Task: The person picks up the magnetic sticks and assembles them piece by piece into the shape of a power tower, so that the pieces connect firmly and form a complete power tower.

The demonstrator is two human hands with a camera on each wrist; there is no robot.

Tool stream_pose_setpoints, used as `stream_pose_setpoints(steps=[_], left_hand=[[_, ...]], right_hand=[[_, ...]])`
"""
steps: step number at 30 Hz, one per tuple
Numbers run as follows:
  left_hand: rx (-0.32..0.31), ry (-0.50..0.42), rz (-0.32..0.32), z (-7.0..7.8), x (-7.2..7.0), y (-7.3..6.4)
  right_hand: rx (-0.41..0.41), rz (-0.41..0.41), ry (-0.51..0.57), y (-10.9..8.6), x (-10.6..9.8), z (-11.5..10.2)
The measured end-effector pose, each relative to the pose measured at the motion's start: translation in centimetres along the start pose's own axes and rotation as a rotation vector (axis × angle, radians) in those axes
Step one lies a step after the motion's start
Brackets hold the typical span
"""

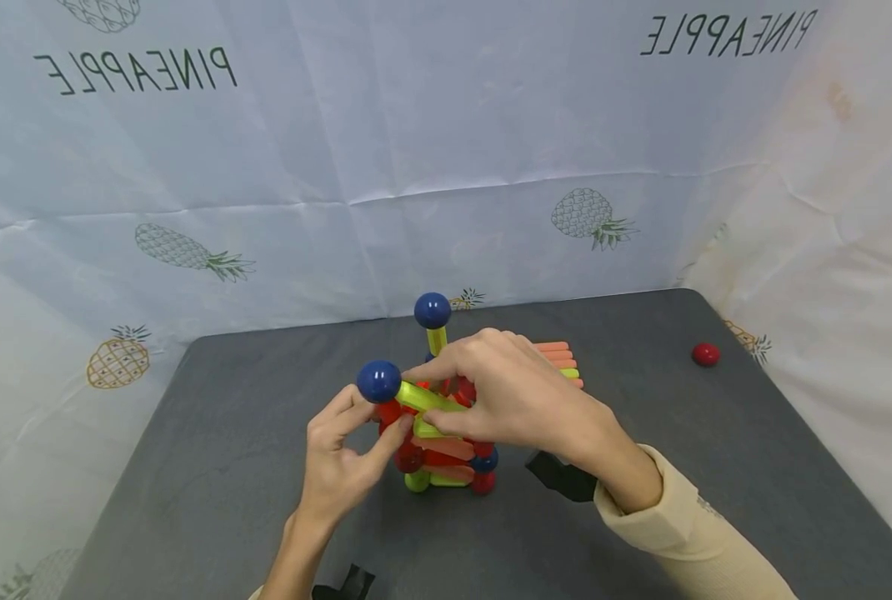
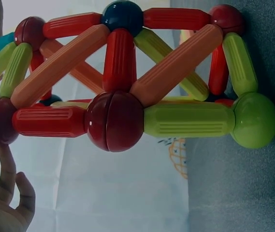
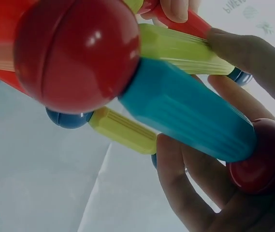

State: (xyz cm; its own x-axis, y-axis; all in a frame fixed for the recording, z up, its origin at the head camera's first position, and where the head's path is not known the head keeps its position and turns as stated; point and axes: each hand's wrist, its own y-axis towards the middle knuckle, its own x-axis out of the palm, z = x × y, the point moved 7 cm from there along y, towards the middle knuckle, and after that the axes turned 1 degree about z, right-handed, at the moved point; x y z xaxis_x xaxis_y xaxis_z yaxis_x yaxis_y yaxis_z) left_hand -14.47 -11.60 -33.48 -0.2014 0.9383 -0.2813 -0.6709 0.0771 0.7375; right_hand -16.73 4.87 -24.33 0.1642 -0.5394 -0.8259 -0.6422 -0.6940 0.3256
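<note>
A tower of ball-and-stick building pieces [image 1: 446,458] stands on the dark grey table, with red, orange and yellow-green rods joined by coloured balls. At its upper left, my left hand [image 1: 344,454] holds a dark red ball [image 2: 1,121] between thumb and fingers. My right hand [image 1: 517,396] pinches a yellow-green rod [image 3: 185,50] from the other side. This rod slopes up to a big blue ball [image 1: 378,382] above the left fingers. Under the right palm, a teal rod [image 3: 190,108] leads to another red ball [image 3: 258,157]. The right hand hides part of the tower's top in the head view.
Behind the right hand lies a row of loose orange and yellow-green rods [image 1: 562,362]. A single red ball [image 1: 706,354] sits near the table's right edge. Another blue ball [image 1: 433,310] tops the tower's far side. A pineapple-print cloth [image 1: 446,133] hangs behind the table.
</note>
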Motion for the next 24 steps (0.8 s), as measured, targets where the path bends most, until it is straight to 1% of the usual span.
stream_pose_setpoints(steps=[3,5,7,9,12,14,17,18,19,21,22,24], left_hand=[[0.023,0.011,-0.015,0.1,0.0,0.0],[0.039,0.014,-0.03,0.1,0.0,0.0],[0.042,0.018,-0.043,0.0,-0.1,-0.1],[0.029,0.032,-0.045,-0.2,-0.3,-0.1],[-0.021,0.072,-0.028,-0.6,-0.9,-0.1],[-0.07,0.091,-0.013,-0.9,-1.5,-0.1],[-0.145,0.1,0.003,-1.6,-2.0,-0.2],[-0.169,0.093,0.009,-1.7,-2.1,-0.2],[-0.177,0.088,0.019,-1.7,-2.2,-0.2],[-0.198,0.065,0.035,-1.6,-2.1,-0.3],[-0.21,0.036,0.043,-1.5,-2.0,-0.4],[-0.26,-0.041,0.054,-1.1,-1.7,-0.6]], right_hand=[[-0.006,0.029,0.039,-0.1,-0.2,0.1],[-0.014,0.064,0.088,-0.3,-0.5,0.1],[-0.025,0.114,0.131,-0.7,-0.9,0.3],[-0.037,0.182,0.182,-1.1,-1.6,0.6],[-0.032,0.313,0.218,-2.0,-2.9,1.6],[0.01,0.397,0.239,-2.8,-3.6,2.8],[0.099,0.484,0.206,-3.9,-4.1,5.0],[0.133,0.495,0.196,-4.3,-4.1,5.8],[0.164,0.495,0.186,-4.5,-3.9,6.7],[0.217,0.479,0.141,-4.9,-3.3,8.5],[0.246,0.456,0.119,-5.1,-2.8,9.5],[0.316,0.385,0.054,-5.4,-1.6,11.7]])
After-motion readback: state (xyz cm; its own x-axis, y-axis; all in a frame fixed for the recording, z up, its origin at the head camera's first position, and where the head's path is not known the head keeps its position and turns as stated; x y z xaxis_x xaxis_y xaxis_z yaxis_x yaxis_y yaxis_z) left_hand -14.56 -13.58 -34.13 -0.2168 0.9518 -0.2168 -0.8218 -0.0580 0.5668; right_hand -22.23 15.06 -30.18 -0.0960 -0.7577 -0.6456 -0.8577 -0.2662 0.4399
